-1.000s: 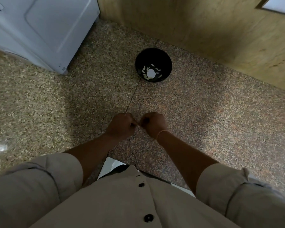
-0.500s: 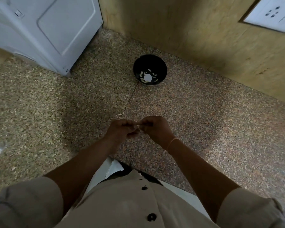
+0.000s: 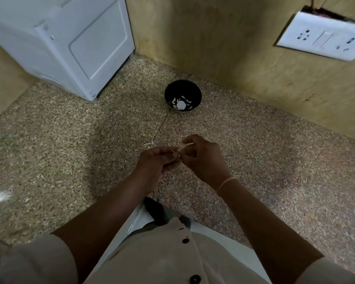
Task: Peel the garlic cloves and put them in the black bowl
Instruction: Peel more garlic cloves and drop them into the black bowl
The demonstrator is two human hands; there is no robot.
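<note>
Over a polished counter (image 3: pixel 70 150) of speckled brown-and-beige stone, crossed by one thin dark seam (image 3: pixel 162 128), two bare hands meet near the middle of the view. The left hand (image 3: pixel 156 162) lies palm partly up, its fingers (image 3: pixel 168 152) extended toward the right and closed narrowly at the tips. The right hand (image 3: pixel 203 158) faces it with fingers (image 3: pixel 190 139) curled; the index finger arches above the others, and the thumb and nearer fingertips press against the left hand's tips. Between them both hands pinch a small pale garlic clove (image 3: pixel 178 154), held above the counter and mostly hidden by the fingertips; whether its skin is on or off cannot be told. A thin pale band (image 3: pixel 225 182) circles the right wrist.

Farther back, well apart from the hands and close to the wall, stands the black bowl (image 3: pixel 195 93), round, deep and glossy. It holds several white, crescent-shaped cloves (image 3: pixel 180 104) gathered at the bottom around a rounder white piece. A curled, whitish scrap of peel (image 3: pixel 149 143) lies on the counter just beyond the left hand, beside the seam.

Matte yellow-brown plywood forms the wall (image 3: pixel 213 48), carrying a white rectangular socket plate (image 3: pixel 324 39) at upper right. A smooth white box-shaped appliance (image 3: pixel 80 44) with a recessed panel occupies the upper left corner. A beige buttoned shirt (image 3: pixel 162 253) fills the bottom edge.
</note>
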